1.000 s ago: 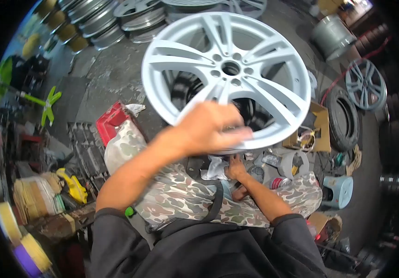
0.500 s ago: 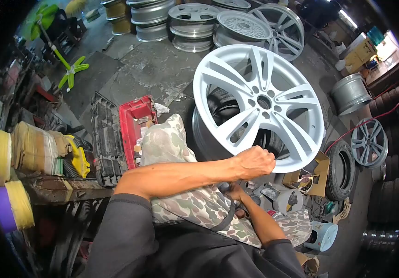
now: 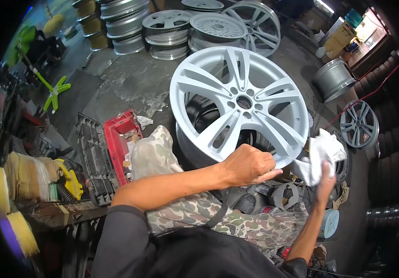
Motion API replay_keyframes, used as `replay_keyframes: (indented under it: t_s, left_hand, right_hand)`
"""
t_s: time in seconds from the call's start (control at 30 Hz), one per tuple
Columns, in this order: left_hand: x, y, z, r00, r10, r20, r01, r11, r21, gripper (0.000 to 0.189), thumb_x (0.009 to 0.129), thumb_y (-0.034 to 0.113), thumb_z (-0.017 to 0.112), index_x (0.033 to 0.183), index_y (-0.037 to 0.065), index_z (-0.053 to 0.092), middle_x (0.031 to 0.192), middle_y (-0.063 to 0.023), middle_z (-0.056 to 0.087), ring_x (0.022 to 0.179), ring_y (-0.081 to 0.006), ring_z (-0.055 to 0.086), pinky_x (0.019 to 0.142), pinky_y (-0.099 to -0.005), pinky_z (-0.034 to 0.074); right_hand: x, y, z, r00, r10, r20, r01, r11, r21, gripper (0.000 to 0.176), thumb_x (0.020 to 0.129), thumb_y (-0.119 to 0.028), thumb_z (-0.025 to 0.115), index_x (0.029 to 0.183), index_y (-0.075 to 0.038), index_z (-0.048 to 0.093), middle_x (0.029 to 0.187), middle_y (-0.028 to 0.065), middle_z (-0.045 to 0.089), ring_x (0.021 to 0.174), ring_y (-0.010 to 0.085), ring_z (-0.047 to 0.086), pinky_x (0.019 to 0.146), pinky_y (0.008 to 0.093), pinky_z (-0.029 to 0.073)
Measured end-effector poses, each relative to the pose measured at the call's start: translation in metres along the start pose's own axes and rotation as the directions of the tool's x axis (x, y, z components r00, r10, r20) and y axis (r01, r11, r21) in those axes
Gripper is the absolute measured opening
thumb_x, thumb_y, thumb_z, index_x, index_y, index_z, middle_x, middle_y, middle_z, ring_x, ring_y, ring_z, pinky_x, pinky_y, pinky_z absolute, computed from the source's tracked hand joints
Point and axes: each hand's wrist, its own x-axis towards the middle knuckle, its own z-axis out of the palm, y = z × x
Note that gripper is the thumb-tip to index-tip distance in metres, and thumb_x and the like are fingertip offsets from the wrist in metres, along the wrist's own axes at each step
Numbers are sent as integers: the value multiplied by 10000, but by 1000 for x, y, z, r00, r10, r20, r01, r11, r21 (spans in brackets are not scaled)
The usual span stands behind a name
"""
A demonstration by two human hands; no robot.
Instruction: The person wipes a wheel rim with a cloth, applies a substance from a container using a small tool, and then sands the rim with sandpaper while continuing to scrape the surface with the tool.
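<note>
A large light-grey alloy wheel (image 3: 243,85) with split spokes lies tilted in front of me, its face up. My left hand (image 3: 250,164) is closed in a fist at the wheel's near edge, with the thumb pointing right. Whether it grips the rim or a small thing cannot be seen, as the fingers' undersides are hidden. Right of the wheel, my right hand (image 3: 325,184) holds a crumpled white cloth (image 3: 324,153) beside the rim's near right edge. Under the wheel, a dark tire (image 3: 199,111) shows partly between the spokes.
A red crate (image 3: 118,139) stands left of my camouflage-covered knee (image 3: 155,150). Stacked wheels (image 3: 167,34) stand at the back. More wheels (image 3: 359,123) lean at the right, near a red hose (image 3: 375,92). Tape rolls (image 3: 21,236) sit at the left.
My right hand has risen from low beside my leg and now holds the white cloth near the rim. The view has shifted right. My left fist stays at the near edge, its thumb now showing.
</note>
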Motion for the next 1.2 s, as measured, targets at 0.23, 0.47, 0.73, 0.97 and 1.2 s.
replay_keyframes:
  t_s: [0.23, 0.47, 0.73, 0.97, 1.2]
  left_hand:
    - [-3, -14, -26, 994, 26, -105, -34, 997, -75, 344, 838, 238, 807, 628, 100, 572, 597, -24, 516, 468, -193, 526, 450, -327, 409]
    - [0, -33, -75, 996, -11, -89, -4, 986, -166, 371, 795, 205, 853, 629, 102, 538, 644, -5, 490, 487, -161, 505, 447, -294, 391]
    - [2, -47, -99, 993, -62, -99, 41, 978, -207, 386, 750, 168, 880, 622, 118, 519, 636, 8, 453, 497, -136, 497, 453, -275, 379]
    - [9, -49, -94, 981, -133, -142, 91, 959, -269, 406, 788, 172, 861, 626, 104, 495, 642, -3, 450, 512, -141, 502, 460, -269, 403]
    - [19, -66, -83, 974, -161, -156, 107, 946, -306, 393, 794, 176, 853, 612, 103, 513, 638, -8, 446, 494, -155, 475, 463, -277, 387]
  right_hand:
    - [-97, 17, 137, 644, -404, 650, 697, 661, -279, 400, 665, -165, 881, 972, 9, 692, 873, 203, 698, 760, 395, 690, 672, 426, 541]
    - [-17, 10, 83, 932, -313, 184, 354, 668, -655, 138, 938, -32, 645, 1036, 52, 693, 800, 107, 693, 756, 111, 612, 677, 312, 498]
    - [255, 94, 5, 791, -598, -127, 368, 632, -682, 326, 963, -203, 624, 1215, -2, 670, 1160, 131, 727, 1021, 271, 691, 892, 386, 536]
    - [392, 42, 235, 876, -480, 32, 252, 402, -880, 521, 895, -406, 691, 1300, -80, 649, 1198, 255, 696, 1144, 426, 659, 994, 471, 497]
    - [298, 8, 477, 467, -689, 555, 872, 462, -160, 371, 911, -347, 728, 1114, -36, 708, 951, 220, 725, 866, 369, 709, 783, 448, 552]
